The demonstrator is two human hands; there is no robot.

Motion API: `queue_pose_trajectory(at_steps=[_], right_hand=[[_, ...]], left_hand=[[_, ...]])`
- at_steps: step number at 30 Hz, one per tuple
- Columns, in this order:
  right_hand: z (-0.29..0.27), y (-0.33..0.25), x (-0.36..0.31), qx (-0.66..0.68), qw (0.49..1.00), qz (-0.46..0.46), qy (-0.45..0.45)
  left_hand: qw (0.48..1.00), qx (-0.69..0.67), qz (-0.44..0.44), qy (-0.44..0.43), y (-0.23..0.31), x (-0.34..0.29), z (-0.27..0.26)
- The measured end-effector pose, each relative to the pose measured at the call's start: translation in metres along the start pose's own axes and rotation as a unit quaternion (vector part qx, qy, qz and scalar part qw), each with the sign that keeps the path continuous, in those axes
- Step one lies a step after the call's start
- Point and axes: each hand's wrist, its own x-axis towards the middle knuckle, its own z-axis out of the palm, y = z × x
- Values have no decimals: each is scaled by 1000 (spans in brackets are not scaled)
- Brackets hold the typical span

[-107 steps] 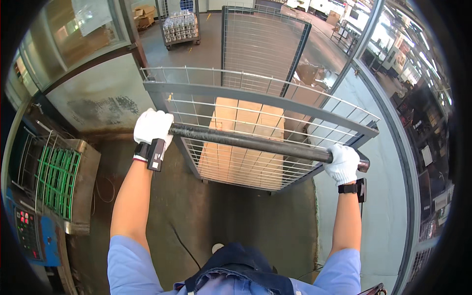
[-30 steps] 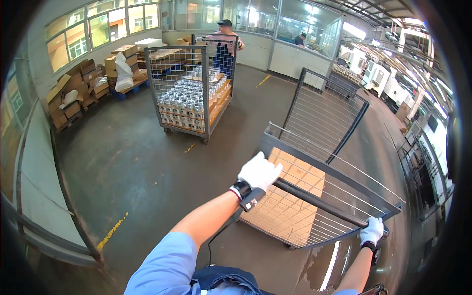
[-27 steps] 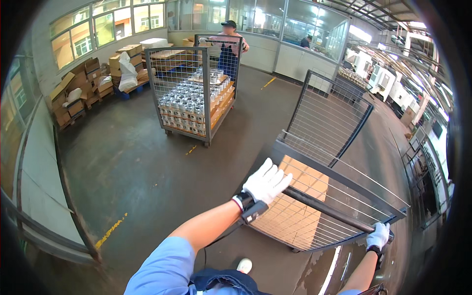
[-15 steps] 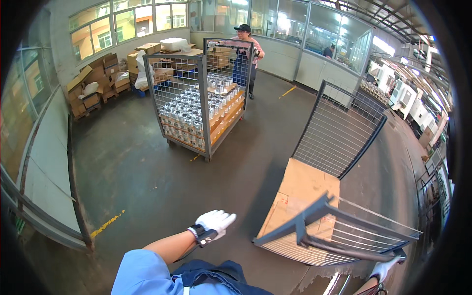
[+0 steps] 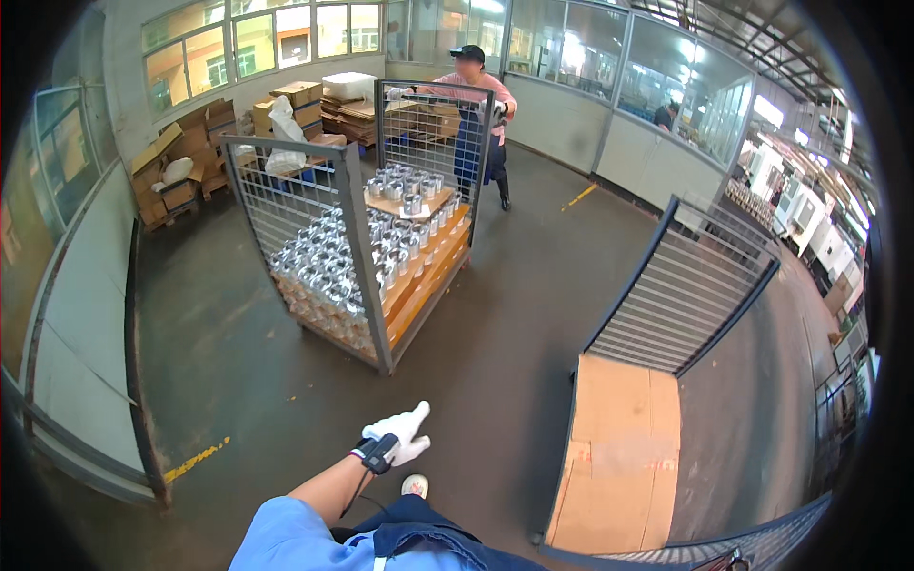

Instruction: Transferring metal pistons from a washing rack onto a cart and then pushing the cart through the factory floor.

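My left hand (image 5: pixel 400 433), in a white glove with a dark device strapped at the wrist, is held out over the floor. Its fingers are stretched and the thumb stands apart; it touches nothing. My right hand is out of the picture; only a bit of what looks like its wrist gear shows at the lower right edge. There, beside me, stands a grey cart with a cardboard-covered bed (image 5: pixel 619 457) and a mesh end panel (image 5: pixel 681 285). Its near mesh end is cut off by the lower edge. Ahead is a loaded mesh cart (image 5: pixel 360 257) with rows of shiny metal cylindrical parts (image 5: pixel 333 252).
A person (image 5: pixel 476 95) in a pink top and dark cap holds the loaded cart's far end. Cardboard boxes (image 5: pixel 195 152) and white wrapped bundles (image 5: pixel 349 88) stand along the back left wall. A low wall panel (image 5: pixel 81 314) runs at left; white machines (image 5: pixel 804 200) stand far right.
The loaded cart and the person behind it have come nearer. The cardboard-bedded cart has shifted and turned in view, its near end dropping toward the lower edge. My right hand has left the picture.
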Motion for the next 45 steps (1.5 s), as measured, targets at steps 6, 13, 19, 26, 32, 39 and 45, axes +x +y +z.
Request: queue_pose_trajectory(at_steps=[6, 13, 19, 26, 32, 39, 45], right_hand=[[-3, -123, 142, -25, 998, 1, -59], [28, -381, 331, 192, 978, 15, -76], [-3, -560, 576, 146, 975, 9, -166], [24, -850, 779, 13, 976, -136, -172], [134, -1072, 881, 60, 910, -309, -271], [225, -1285, 901, -85, 700, -615, -353], [335, -1474, 906, -70, 491, -836, -235]], left_hand=[[994, -77, 29, -68, 60, 176, -51], [986, -164, -12, 17, 78, 414, -72], [966, -189, -160, 78, 89, 629, -106], [933, -172, -280, 148, 124, 781, -154], [899, -217, -353, 142, 104, 897, -158], [849, -230, -435, 193, 105, 986, -196], [746, -291, -551, 235, 126, 1034, -204]])
